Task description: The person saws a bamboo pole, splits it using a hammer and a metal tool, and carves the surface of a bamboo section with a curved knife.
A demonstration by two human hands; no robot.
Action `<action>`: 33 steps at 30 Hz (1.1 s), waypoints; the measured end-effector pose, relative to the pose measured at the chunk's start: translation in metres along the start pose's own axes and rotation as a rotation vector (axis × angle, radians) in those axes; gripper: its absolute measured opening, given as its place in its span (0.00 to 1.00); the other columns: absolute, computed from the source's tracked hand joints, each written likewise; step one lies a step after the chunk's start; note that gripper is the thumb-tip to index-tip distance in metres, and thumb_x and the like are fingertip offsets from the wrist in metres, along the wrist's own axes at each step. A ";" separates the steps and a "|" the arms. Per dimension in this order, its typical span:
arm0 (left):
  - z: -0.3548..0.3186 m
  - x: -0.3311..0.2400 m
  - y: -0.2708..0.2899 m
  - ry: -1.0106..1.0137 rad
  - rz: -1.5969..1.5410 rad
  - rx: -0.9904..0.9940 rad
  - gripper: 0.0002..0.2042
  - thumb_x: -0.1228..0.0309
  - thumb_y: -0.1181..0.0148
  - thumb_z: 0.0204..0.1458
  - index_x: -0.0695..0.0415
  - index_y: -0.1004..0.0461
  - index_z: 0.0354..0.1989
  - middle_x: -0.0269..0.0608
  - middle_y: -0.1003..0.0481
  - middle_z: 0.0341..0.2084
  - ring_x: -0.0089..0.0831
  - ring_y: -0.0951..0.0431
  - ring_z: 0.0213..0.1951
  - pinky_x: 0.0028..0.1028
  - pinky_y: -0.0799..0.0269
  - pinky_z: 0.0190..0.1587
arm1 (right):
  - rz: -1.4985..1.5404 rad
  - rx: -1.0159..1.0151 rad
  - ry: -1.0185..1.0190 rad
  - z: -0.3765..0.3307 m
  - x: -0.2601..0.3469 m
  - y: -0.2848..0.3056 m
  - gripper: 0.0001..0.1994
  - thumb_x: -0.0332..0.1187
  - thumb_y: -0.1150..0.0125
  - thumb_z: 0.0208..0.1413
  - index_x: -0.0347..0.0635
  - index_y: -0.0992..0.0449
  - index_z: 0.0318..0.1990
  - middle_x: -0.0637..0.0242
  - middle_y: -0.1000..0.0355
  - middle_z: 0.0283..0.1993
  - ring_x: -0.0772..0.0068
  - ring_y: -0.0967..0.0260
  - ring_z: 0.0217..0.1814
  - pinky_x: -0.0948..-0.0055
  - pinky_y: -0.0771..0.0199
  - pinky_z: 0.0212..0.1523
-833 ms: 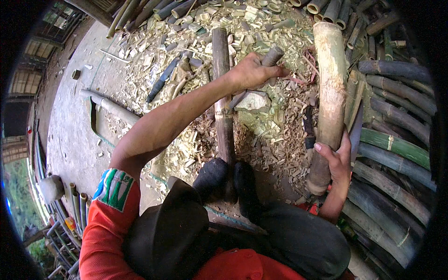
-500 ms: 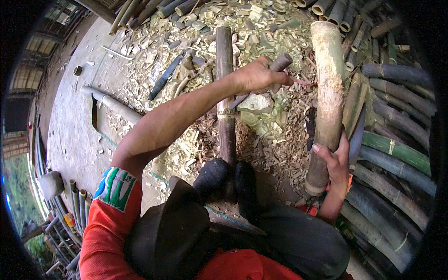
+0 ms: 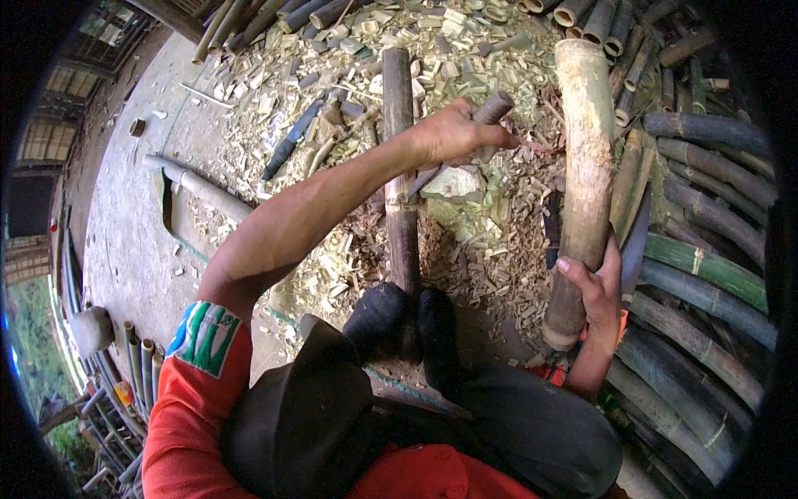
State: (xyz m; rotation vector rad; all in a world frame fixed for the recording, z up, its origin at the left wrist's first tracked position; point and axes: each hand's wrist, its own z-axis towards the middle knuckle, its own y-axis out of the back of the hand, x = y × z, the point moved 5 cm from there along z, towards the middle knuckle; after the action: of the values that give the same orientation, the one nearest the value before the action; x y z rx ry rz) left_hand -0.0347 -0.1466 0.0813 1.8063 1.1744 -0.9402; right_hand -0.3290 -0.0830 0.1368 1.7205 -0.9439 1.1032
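My left hand (image 3: pixel 453 133) reaches across above the wood chips, closed round a short, thick wooden-handled tool (image 3: pixel 495 106). The handle's blunt round end sticks out past my thumb. A dark, narrow, blade-like edge shows below the wrist, but I cannot tell whether it belongs to that tool. My right hand (image 3: pixel 598 279) grips the lower part of a thick bamboo section (image 3: pixel 586 141) that stands tilted on my right. Its upper part is scraped pale and rough, while the lower part is still brown. Between my feet, a dark bamboo pole (image 3: pixel 403 224) runs away from me.
Pale bamboo chips (image 3: pixel 374 71) litter the ground ahead. A sheathed-looking dark blade or tool (image 3: pixel 291 141) lies among them, with a flat stone (image 3: pixel 453 183) nearby. Bamboo lengths (image 3: pixel 706 262) are stacked along the right, more at the far right. A grey pipe (image 3: pixel 199 190) lies left.
My left hand and the wooden-handled tool have shifted slightly left. My right hand keeps its grip on the bamboo section, which stays almost in place.
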 end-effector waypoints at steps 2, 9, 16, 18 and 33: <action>-0.001 -0.002 -0.001 0.015 -0.001 0.043 0.29 0.42 0.31 0.48 0.61 0.26 0.37 0.45 0.35 0.40 0.28 0.30 0.31 0.37 0.28 0.41 | 0.019 -0.015 -0.013 -0.002 0.001 -0.001 0.46 0.39 0.26 0.43 0.31 0.42 0.69 0.55 0.32 0.61 0.61 0.33 0.62 0.64 0.36 0.65; -0.011 0.003 -0.006 -0.191 0.153 0.080 0.21 0.46 0.32 0.51 0.54 0.20 0.38 0.42 0.28 0.41 0.31 0.25 0.41 0.36 0.25 0.48 | -0.145 -0.053 0.060 0.001 0.024 0.032 0.45 0.42 0.26 0.43 0.31 0.40 0.67 0.54 0.31 0.59 0.60 0.32 0.59 0.63 0.34 0.62; -0.013 0.012 0.000 -0.688 0.597 -0.207 0.14 0.64 0.48 0.64 0.39 0.18 0.53 0.24 0.22 0.29 0.28 0.26 0.33 0.34 0.33 0.56 | 0.197 -0.465 0.507 0.045 0.138 0.086 0.28 0.44 0.30 0.52 0.30 0.27 0.54 0.54 0.22 0.46 0.62 0.21 0.41 0.67 0.19 0.44; -0.002 0.020 0.005 -0.357 0.280 -0.091 0.11 0.63 0.44 0.60 0.44 0.18 0.48 0.29 0.23 0.29 0.29 0.25 0.32 0.33 0.31 0.51 | -0.356 -0.225 0.546 0.066 0.101 0.048 0.35 0.45 0.28 0.49 0.29 0.30 0.59 0.52 0.25 0.54 0.61 0.23 0.52 0.66 0.23 0.53; 0.008 0.022 0.007 -0.261 -0.298 0.000 0.07 0.68 0.35 0.56 0.60 0.19 0.35 0.34 0.28 0.16 0.19 0.37 0.13 0.23 0.47 0.14 | -0.405 -0.329 0.798 0.112 0.142 0.088 0.25 0.40 0.30 0.53 0.30 0.25 0.52 0.58 0.22 0.48 0.62 0.22 0.46 0.64 0.23 0.53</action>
State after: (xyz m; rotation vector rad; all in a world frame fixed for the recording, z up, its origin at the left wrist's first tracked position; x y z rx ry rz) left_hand -0.0224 -0.1480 0.0598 1.4763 1.2933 -1.3029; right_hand -0.3303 -0.2374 0.2660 0.9907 -0.2349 1.1348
